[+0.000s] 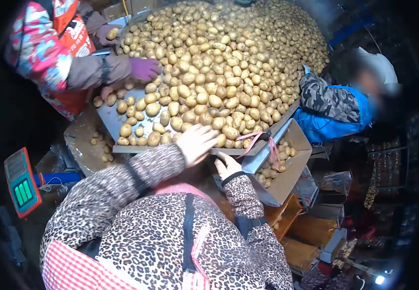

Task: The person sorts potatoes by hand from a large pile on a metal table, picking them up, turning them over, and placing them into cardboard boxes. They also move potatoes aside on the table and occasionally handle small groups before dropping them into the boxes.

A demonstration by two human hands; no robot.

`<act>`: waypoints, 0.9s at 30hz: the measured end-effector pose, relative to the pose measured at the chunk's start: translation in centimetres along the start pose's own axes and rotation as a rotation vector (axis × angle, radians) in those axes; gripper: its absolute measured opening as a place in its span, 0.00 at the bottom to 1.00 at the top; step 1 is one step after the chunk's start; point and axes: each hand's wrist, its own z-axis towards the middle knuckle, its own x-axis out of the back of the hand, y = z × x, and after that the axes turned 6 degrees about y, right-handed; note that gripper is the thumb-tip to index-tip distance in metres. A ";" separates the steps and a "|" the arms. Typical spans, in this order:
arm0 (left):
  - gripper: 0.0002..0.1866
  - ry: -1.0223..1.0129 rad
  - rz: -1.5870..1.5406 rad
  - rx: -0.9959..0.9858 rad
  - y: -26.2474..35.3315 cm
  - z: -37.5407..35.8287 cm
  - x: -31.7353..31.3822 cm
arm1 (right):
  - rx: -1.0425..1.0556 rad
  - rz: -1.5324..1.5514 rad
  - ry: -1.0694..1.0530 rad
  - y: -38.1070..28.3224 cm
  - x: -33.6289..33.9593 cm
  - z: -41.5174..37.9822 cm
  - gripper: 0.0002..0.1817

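A large heap of potatoes [219, 63] covers a metal-edged sorting table [137, 149]. My left hand [197, 144] lies over the table's near edge, palm down, fingers stretched toward the potatoes and touching or nearly touching the closest ones. Just right of it, my right hand [227, 165] rests at the edge below the potatoes, its fingers slightly bent and apart, with nothing visible in it. A pink ribbon [254, 144] is tied near the table's corner, right of my hands.
A co-worker's purple-gloved hand [144, 69] touches potatoes at the left. Another person in a camouflage sleeve [328, 99] stands right. Cardboard boxes with potatoes [294, 140] flank the table. A scale display [22, 182] is at the far left, stacked boxes [311, 229] lower right.
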 end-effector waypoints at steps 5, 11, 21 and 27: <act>0.36 -0.238 0.117 -0.046 -8.5 6.2 -6.9 | -0.115 0.071 0.217 3.4 0.3 3.7 0.21; 0.39 -0.354 0.254 0.250 -13.8 2.6 -2.5 | 0.134 -0.134 0.231 5.5 2.0 7.7 0.26; 0.38 -0.275 0.436 0.743 -8.5 -2.8 1.5 | 0.534 -0.573 -0.144 4.9 2.2 10.7 0.38; 0.41 -0.375 0.292 0.335 -8.5 -2.9 -2.1 | 0.805 -0.554 -0.039 4.5 -3.0 16.7 0.34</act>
